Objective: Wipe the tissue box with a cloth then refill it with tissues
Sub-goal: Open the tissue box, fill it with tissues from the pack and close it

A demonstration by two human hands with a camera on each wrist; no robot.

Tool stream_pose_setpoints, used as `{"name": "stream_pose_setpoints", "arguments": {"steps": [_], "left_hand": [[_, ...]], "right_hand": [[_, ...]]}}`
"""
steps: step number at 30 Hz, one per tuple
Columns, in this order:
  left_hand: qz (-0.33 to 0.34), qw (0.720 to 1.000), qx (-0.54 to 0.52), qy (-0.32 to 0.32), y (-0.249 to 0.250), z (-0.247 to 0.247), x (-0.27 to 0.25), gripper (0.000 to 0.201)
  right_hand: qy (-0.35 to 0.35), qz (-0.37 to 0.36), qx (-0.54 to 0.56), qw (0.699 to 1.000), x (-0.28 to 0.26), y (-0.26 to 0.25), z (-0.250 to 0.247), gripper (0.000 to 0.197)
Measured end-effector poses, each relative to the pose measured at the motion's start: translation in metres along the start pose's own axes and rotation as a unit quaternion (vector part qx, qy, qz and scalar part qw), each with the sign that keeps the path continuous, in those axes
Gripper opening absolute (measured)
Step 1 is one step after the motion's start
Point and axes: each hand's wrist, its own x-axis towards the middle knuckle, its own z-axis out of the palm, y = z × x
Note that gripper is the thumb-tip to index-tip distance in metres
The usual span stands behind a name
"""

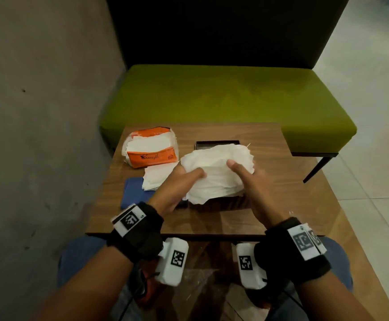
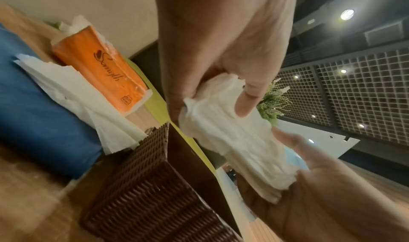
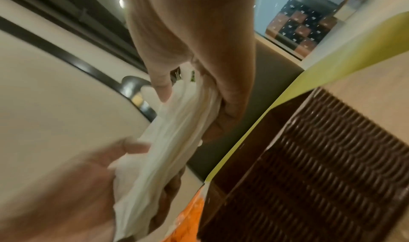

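Tissue box (image 2: 152,203), woven brown, sits open near table (image 1: 281,181) edge, right below the tissue stack (image 1: 214,174). Left hand (image 1: 177,186) & right hand (image 1: 249,181) pinch the stack's ends, prob. to square it w/ the opening. Blue cloth (image 1: 133,193) lies set aside at left, orange tissue pack (image 1: 151,147) beyond it.

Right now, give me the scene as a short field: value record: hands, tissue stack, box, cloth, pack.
left hand: grips the left end of the tissue stack, thumb on top
right hand: grips the right end, thumb on top
tissue stack: white, held above the tissue box
tissue box: brown woven, on the table, directly under the stack
cloth: blue, folded, flat at left of the box
loose tissues: lying partly on the cloth
tissue pack: orange, torn open, far left
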Motion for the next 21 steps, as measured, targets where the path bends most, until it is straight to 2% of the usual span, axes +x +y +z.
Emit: {"name": "stream_pose_setpoints", "arguments": {"steps": [3,5,7,10,13,15,17,19,21], "left_hand": [[-0.027,0.998,-0.036,-0.041,0.002,0.001,0.010,0.040],[-0.016,0.999,-0.001,-0.032,0.004,0.003,0.018,0.045],[0.035,0.995,0.091,0.023,0.005,0.005,0.027,0.043],[0.133,0.963,0.222,0.072,0.001,0.004,0.037,0.033],[0.166,0.945,0.271,0.074,-0.011,0.004,0.041,0.028],[0.170,0.939,0.285,0.091,-0.016,0.004,0.044,0.027],[0.174,0.926,0.322,0.097,-0.018,0.005,0.044,0.028],[0.172,0.897,0.399,0.081,-0.020,0.007,0.044,0.032],[0.163,0.860,0.479,0.069,-0.023,0.010,0.046,0.032]], "right_hand": [[0.009,0.016,-0.005,1.000,0.009,-0.005,-0.007,0.026],[0.002,0.018,-0.046,0.999,0.017,-0.008,-0.012,0.027],[0.019,0.006,-0.096,0.995,0.027,-0.012,-0.019,0.025],[0.043,-0.015,-0.224,0.974,0.044,-0.017,-0.033,0.026],[0.012,-0.013,-0.356,0.934,0.055,-0.011,-0.039,0.039],[0.000,-0.018,-0.405,0.914,0.057,-0.004,-0.041,0.052],[-0.018,-0.029,-0.466,0.884,0.057,0.000,-0.041,0.057],[-0.051,-0.030,-0.537,0.841,0.058,0.002,-0.039,0.056],[-0.093,-0.019,-0.625,0.775,0.060,0.003,-0.034,0.055]]}}
